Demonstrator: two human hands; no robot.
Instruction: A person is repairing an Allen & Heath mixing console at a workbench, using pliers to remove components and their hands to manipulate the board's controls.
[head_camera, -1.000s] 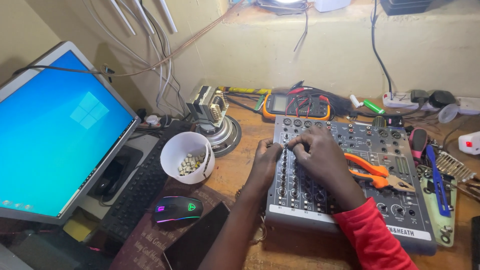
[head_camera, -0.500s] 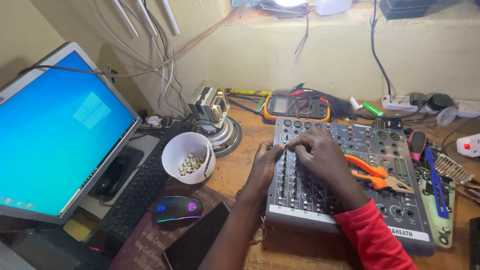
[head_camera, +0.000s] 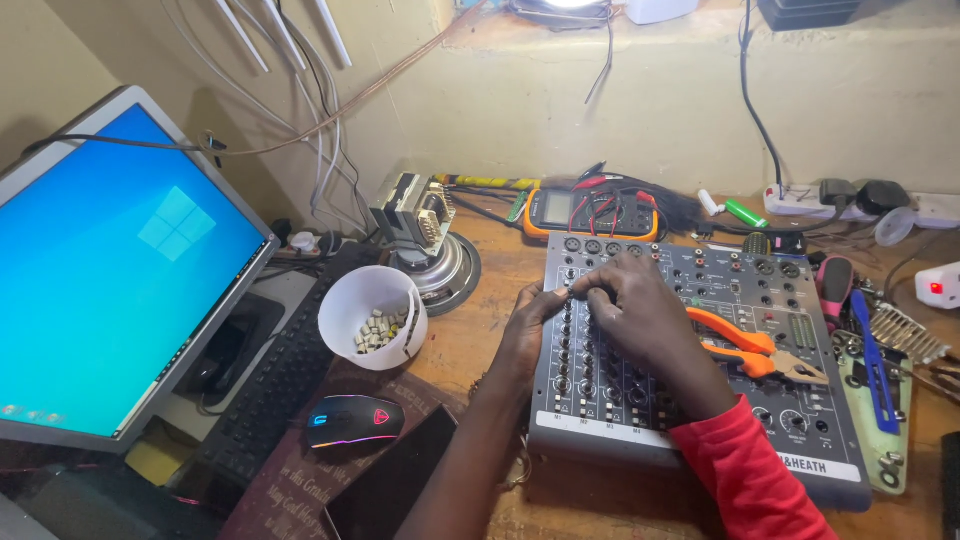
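The worn wooden worktop (head_camera: 480, 350) meets a yellow plaster wall. Your left hand (head_camera: 528, 318) and right hand (head_camera: 640, 318) rest on the grey metal audio mixer (head_camera: 700, 400), fingertips pinched together on one small knob near its upper left corner.

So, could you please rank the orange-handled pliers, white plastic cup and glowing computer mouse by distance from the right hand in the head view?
1. Orange-handled pliers, just right of the right hand.
2. White plastic cup, to its left.
3. Glowing computer mouse, lower left.

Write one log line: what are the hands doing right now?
left hand: fingertips on mixer knob row | right hand: pinching there too | orange pliers: lying on mixer | white cup: beside it
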